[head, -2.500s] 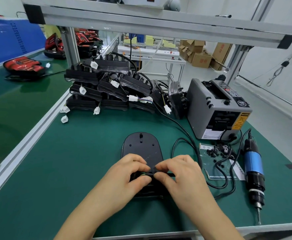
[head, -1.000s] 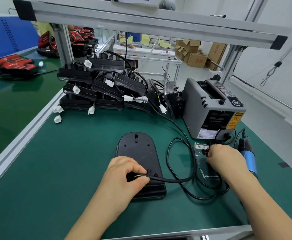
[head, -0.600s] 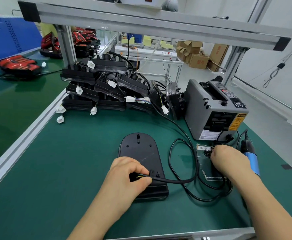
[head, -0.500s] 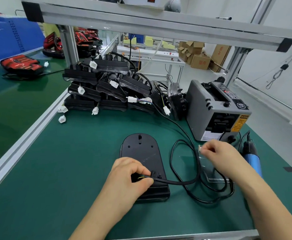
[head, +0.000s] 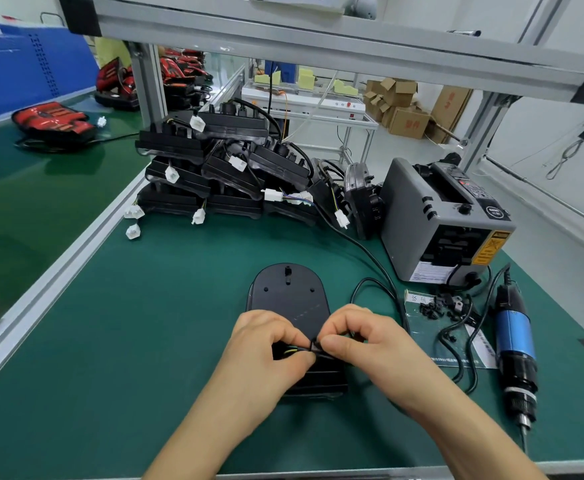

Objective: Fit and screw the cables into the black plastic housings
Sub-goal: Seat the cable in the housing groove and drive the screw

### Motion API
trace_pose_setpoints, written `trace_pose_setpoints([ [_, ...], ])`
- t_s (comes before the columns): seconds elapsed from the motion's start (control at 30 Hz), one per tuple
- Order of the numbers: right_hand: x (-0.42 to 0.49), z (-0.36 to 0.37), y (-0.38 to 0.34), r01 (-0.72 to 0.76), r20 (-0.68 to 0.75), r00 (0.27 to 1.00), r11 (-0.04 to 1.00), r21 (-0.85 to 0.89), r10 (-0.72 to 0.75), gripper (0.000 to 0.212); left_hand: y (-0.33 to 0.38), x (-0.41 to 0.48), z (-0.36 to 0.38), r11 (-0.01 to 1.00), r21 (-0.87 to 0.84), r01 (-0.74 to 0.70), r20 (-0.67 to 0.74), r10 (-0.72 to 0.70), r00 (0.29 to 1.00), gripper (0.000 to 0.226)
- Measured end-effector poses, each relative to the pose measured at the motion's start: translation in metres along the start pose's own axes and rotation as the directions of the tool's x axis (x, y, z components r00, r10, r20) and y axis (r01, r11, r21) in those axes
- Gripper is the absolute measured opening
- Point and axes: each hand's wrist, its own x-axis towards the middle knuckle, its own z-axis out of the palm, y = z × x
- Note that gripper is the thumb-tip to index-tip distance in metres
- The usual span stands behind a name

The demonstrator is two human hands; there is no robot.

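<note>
Right hand [head: 370, 344] brought back from parts bag [head: 422, 323] to black housing [head: 288, 296]. Housing laid flat mid-counter [head: 145, 323], long axis near-far, rounded end far. Cable [head: 370, 254] end pinched at housing's near half by both grips, left hand [head: 266, 348] included. Small black parts seen on the bag.

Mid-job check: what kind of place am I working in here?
Most likely a factory assembly bench: a green work mat, a pile of black housings with cables, and a grey tape dispenser beside an electric screwdriver.
</note>
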Motion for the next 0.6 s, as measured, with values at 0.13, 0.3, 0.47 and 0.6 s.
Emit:
trace_pose_setpoints([
  [0.13, 0.000, 0.001, 0.000, -0.052, -0.009, 0.999, 0.997, 0.057, 0.052, 0.008, 0.001, 0.000, 0.001, 1.000, 0.005, -0.002, 0.005, 0.002, 1.000, 0.018],
  [0.3, 0.001, 0.002, 0.000, -0.086, -0.008, 0.996, 0.996, 0.029, 0.087, 0.023, 0.000, -0.001, 0.001, 1.000, 0.002, -0.003, -0.001, 0.003, 1.000, 0.015],
  [0.47, 0.003, 0.002, -0.006, -0.133, -0.010, 0.991, 0.987, -0.090, 0.133, 0.012, -0.001, -0.001, 0.002, 1.000, 0.000, -0.015, -0.013, 0.015, 1.000, 0.017],
  [0.6, 0.005, 0.003, -0.009, -0.121, -0.003, 0.992, 0.969, -0.215, 0.123, 0.009, -0.001, -0.003, 0.002, 1.000, 0.004, -0.029, -0.010, 0.029, 1.000, 0.018],
])
